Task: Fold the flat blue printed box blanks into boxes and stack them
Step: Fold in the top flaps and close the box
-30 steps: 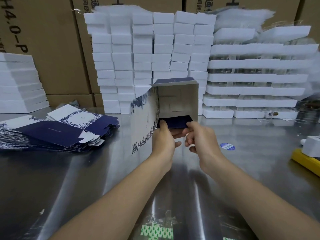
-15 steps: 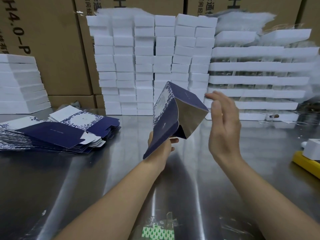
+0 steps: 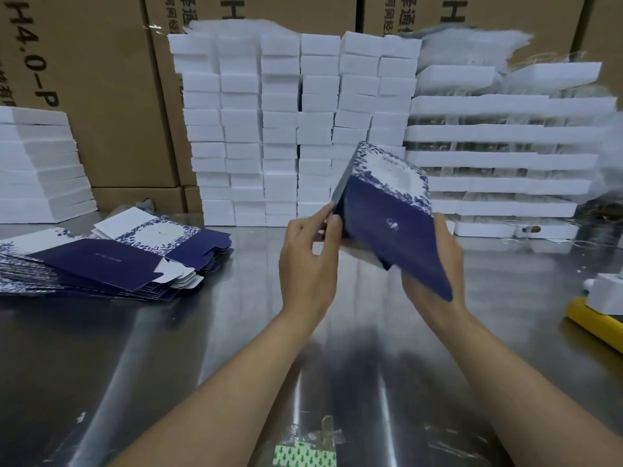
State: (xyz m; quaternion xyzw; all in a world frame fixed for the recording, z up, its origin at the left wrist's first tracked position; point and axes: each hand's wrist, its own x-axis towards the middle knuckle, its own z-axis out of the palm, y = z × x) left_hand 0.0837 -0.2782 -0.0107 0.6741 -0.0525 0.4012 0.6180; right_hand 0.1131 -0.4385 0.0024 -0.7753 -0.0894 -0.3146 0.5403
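The box [image 3: 387, 227] has passed from the left hand [image 3: 308, 261] to the right hand [image 3: 435, 284], which was open beside it half a second ago and now grips its lower side from beneath. It is tilted in the air above the desk [image 3: 236, 332]. The left hand now pinches the flap at its near end, so that end is probably closed next, while the pile of flat blanks [image 3: 111, 261] waits on the left.
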